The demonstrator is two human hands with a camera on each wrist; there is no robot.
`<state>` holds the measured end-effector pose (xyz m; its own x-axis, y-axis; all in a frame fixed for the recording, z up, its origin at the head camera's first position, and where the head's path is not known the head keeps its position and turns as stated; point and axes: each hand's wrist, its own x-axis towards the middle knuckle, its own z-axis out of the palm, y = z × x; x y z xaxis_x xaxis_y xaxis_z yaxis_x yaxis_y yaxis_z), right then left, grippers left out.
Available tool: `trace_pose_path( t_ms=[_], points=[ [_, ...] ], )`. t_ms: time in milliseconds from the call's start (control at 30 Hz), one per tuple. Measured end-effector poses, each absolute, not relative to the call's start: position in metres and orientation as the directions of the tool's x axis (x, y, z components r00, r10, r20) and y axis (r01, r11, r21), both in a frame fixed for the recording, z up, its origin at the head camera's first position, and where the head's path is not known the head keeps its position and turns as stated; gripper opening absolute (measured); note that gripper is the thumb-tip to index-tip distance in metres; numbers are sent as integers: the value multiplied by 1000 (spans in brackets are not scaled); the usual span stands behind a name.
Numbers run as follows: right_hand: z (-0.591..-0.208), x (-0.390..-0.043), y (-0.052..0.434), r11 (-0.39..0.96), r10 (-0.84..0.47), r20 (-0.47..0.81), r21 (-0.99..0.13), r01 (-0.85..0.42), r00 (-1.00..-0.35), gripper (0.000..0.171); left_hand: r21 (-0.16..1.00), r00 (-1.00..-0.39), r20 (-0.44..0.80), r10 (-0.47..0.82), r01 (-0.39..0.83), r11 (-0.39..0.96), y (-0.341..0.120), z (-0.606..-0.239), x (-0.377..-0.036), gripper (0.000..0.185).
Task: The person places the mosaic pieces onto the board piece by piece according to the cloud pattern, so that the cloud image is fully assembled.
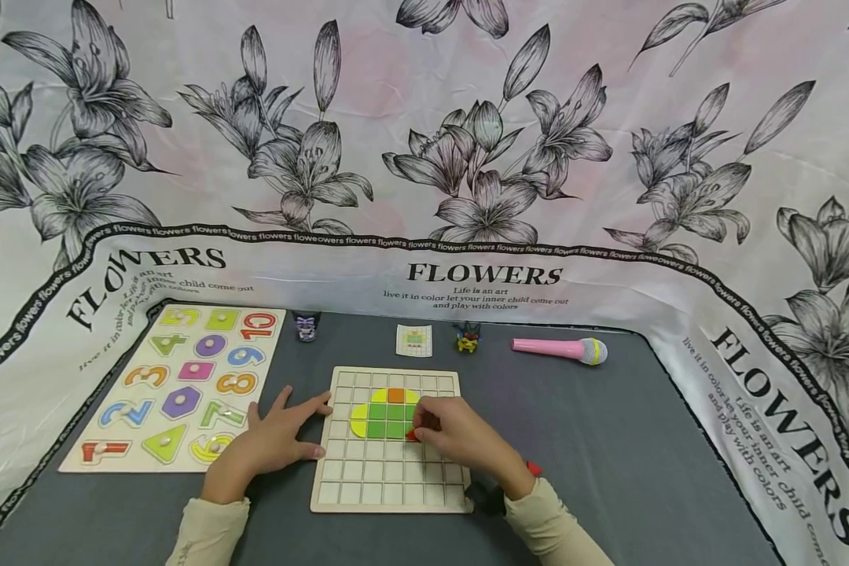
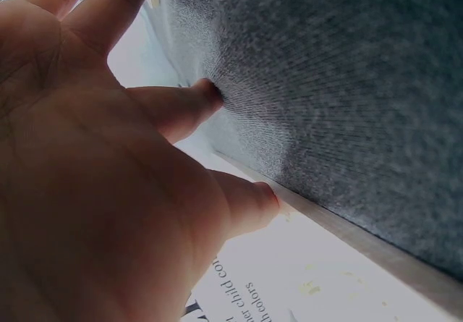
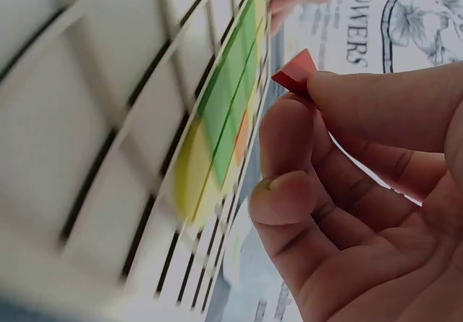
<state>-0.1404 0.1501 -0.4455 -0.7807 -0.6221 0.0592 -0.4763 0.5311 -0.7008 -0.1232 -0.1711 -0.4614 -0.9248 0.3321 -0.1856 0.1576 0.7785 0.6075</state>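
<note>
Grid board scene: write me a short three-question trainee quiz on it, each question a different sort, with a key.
1. True or false: the right hand pinches a red piece over the grid board.
2. Which colour fills most of the pieces already laid on the board? A) blue B) green C) black
3. Fill in: the left hand rests beside the board's ____ edge, fingers spread.

Key
1. True; the right wrist view shows the piece held between the fingers.
2. B; green squares sit between yellow pieces, with an orange one on top.
3. Left.
</note>
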Motion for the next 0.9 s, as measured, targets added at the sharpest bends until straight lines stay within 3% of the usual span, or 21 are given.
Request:
trace_pose_path(
  t_ms=[300,667,900],
  points=[
    [-451,-146,115,491,-707,13,-710,-505,-707,11,616,-921,-197,335,150,774,-168,-464,-123,86],
    [-453,-141,90,562,-748,2,-528,-636,-663,18,620,-923,-198,330,143,772,-169,-464,-122,85],
    [-455,-142,87,539,-768,34,-504,-675,-639,21,611,-925,-197,325,143,778,-171,-462,-123,85]
  ],
)
